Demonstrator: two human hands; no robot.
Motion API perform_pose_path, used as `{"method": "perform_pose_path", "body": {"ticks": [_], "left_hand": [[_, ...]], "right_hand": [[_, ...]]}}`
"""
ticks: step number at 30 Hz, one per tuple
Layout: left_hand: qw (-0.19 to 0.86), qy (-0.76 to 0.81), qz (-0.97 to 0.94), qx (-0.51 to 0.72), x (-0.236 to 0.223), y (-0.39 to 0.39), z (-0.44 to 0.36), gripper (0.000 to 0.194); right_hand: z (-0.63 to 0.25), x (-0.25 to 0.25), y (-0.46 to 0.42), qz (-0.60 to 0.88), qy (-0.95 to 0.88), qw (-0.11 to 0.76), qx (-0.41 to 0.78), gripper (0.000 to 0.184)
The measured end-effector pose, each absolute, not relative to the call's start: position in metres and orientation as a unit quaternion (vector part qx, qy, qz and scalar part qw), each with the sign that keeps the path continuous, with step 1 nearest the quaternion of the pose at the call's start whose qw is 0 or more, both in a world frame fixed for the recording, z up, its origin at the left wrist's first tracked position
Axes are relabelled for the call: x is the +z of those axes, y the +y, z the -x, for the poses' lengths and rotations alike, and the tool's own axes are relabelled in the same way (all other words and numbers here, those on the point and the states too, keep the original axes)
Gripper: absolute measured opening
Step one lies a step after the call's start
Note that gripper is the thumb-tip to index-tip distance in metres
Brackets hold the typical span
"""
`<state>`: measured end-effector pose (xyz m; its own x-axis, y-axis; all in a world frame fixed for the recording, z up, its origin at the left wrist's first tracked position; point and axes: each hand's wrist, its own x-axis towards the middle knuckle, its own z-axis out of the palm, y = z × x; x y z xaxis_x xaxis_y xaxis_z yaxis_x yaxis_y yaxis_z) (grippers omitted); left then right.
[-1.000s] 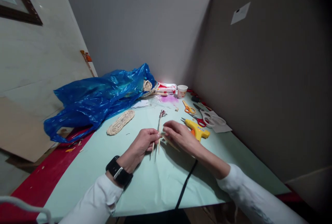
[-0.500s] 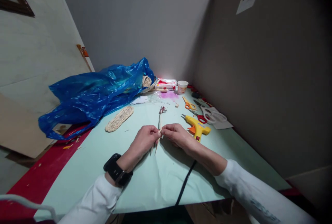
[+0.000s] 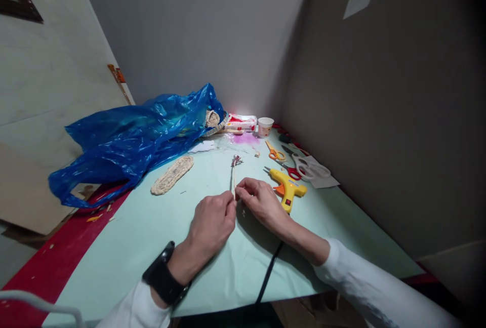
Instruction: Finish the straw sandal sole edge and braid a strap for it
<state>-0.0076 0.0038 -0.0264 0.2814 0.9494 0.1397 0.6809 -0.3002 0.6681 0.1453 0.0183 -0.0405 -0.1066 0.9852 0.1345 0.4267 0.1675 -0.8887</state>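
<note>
A thin pale braided cord (image 3: 234, 180) runs away from me, its far end finishing in a dark reddish tangle (image 3: 236, 160) on the table. My left hand (image 3: 213, 220), wearing a black watch, is closed over the cord's near part and hides the loose strands. Thumb and fingers of my right hand (image 3: 258, 199) pinch the cord just beside the left fingertips. To the left lies a flat oval woven straw piece (image 3: 172, 175). Right of my right hand, a yellow glue gun (image 3: 290, 189) rests on its side.
A blue plastic bag (image 3: 140, 135) spreads over the back left. Orange scissors (image 3: 275, 152), red scissors (image 3: 291, 171) and white-handled scissors (image 3: 309, 168) lie at the right. A paper cup (image 3: 265, 127) stands at the back. A black cable (image 3: 270, 272) crosses the front edge.
My left hand has rolled over, back upward, and drawn slightly nearer me; the strand ends below it are now hidden. My right hand came in to the cord and stays there.
</note>
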Motion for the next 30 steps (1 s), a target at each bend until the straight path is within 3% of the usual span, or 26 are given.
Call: {"method": "perform_pose_path", "body": {"ticks": [6, 11, 17, 24, 30], "left_hand": [[0.288, 0.494, -0.767, 0.292, -0.034, -0.008, -0.002, 0.012], [0.351, 0.513, -0.708, 0.334, -0.021, 0.005, 0.012, 0.028], [0.564, 0.474, -0.615, 0.282, -0.022, 0.033, 0.018, 0.022], [0.643, 0.468, -0.540, 0.276, -0.031, 0.030, 0.008, 0.024], [0.614, 0.520, -0.530, 0.267, -0.035, 0.027, 0.009, 0.032]], "right_hand": [[-0.145, -0.046, 0.023, 0.491, -0.596, 0.403, 0.492, 0.020], [-0.144, -0.043, 0.021, 0.473, -0.561, 0.424, 0.532, 0.021], [-0.144, -0.045, 0.023, 0.467, -0.556, 0.425, 0.541, 0.027], [-0.147, -0.042, 0.023, 0.468, -0.619, 0.375, 0.508, 0.028], [-0.151, -0.039, 0.019, 0.497, -0.726, 0.321, 0.349, 0.026]]}}
